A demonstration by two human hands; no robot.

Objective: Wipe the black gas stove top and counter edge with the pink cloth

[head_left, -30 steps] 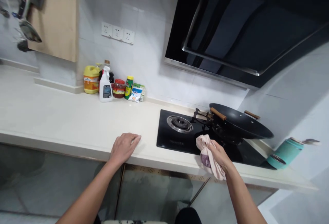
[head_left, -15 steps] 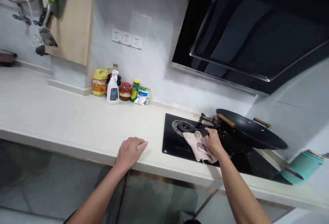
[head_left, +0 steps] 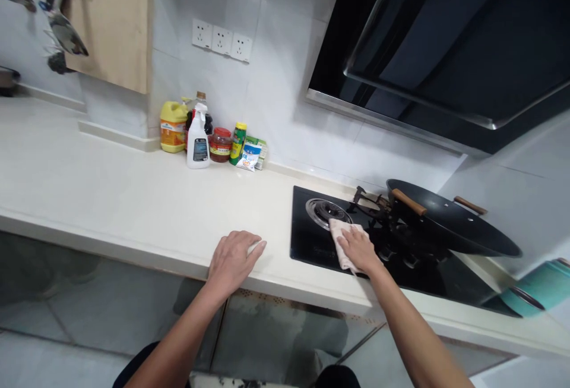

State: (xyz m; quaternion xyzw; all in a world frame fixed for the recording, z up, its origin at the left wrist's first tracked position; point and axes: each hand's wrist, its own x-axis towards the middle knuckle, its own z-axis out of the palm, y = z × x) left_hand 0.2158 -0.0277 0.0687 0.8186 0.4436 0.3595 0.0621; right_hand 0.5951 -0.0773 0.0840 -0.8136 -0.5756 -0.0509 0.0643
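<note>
My right hand holds a folded pale pink cloth down against the black glass gas stove, with its fingers over the top. The cloth lies at the front edge of the left burner and covers a small part of its ring. My left hand rests palm down on the pale countertop, left of the stove. Its fingers are loosely curved, with the thumb apart, and nothing shows in it.
A large black wok with wooden handles sits tilted on the right of the stove. A teal pot stands at the far right. By the wall are a white spray bottle, a yellow jug and several condiments. A range hood overhangs the stove.
My right hand has come down onto the cloth, which now looks more compactly folded. My left hand stays on the countertop. The view has tilted slightly downward.
</note>
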